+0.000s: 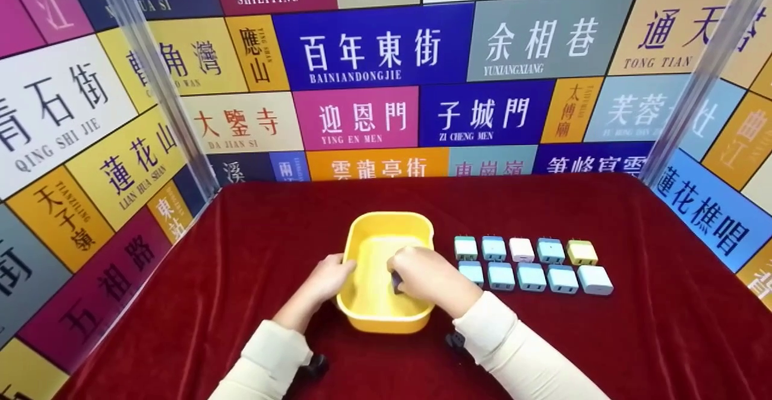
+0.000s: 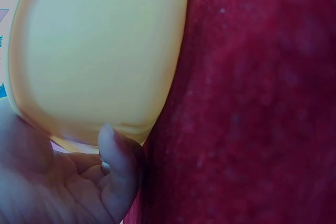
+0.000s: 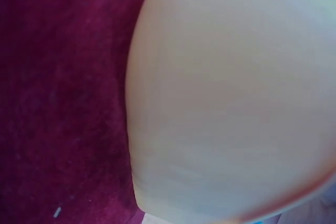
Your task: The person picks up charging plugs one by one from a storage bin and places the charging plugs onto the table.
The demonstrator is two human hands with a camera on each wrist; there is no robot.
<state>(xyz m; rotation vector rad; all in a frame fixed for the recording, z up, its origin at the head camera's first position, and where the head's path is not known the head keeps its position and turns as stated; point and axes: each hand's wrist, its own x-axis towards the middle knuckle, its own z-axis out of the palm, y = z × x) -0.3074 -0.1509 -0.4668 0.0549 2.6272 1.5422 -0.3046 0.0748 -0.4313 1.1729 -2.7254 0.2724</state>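
A yellow plastic basin (image 1: 386, 324) with rounded corners stands upright on the red cloth in the head view. My left hand (image 1: 329, 276) grips its left rim, thumb over the inside and fingers against the outer wall; in the left wrist view the thumb lies along the basin's wall (image 2: 100, 51). Inside the basin, my right hand (image 1: 425, 276) is curled around a small dark object (image 1: 396, 282), mostly covered by the fingers, so I cannot tell its kind. The right wrist view is filled by the basin's outer wall (image 3: 226, 87), with the hand barely showing at the lower right corner.
Right of the basin, two rows of small plug chargers stand on the cloth, among them a white one (image 1: 522, 250), a yellow one (image 1: 582, 252) and several blue ones (image 1: 532, 277). Red cloth (image 1: 253, 225) covers the table. Walls with coloured sign panels (image 1: 374, 47) and clear corner posts enclose it.
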